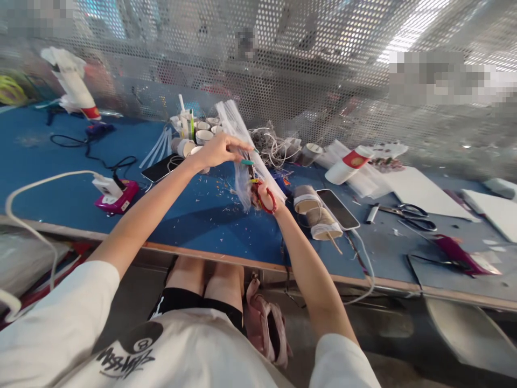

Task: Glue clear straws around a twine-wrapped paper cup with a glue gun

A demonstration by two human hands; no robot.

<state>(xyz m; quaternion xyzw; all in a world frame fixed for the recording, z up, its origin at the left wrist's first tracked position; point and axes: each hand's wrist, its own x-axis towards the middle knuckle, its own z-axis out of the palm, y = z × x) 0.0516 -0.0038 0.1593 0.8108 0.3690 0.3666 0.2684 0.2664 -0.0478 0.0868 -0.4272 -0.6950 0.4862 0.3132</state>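
My right hand [262, 193] is closed around a pair of red-handled scissors [270, 203], whose dark blades point away from me, partly hidden. Just beyond it, my left hand [220, 150] reaches over from the left, its teal-nailed fingers stretched out and slightly apart near the blades. Beneath both hands lies a long clear plastic bag [238, 121] with pale strips in it, slanting across the blue table [194, 226]. Whether the left fingertips press on the bag or hover over it, I cannot tell. Small scraps are scattered to the left of the scissors.
Paper cups [204, 136] and thin white strips [157, 148] stand behind my left forearm. A tangle of wire [274, 145] sits at the back. On the right are thread spools [323, 221], a phone [338, 209], black-handled scissors [416, 215] and white boards [428, 191]. A magenta power socket [117, 199] lies left.
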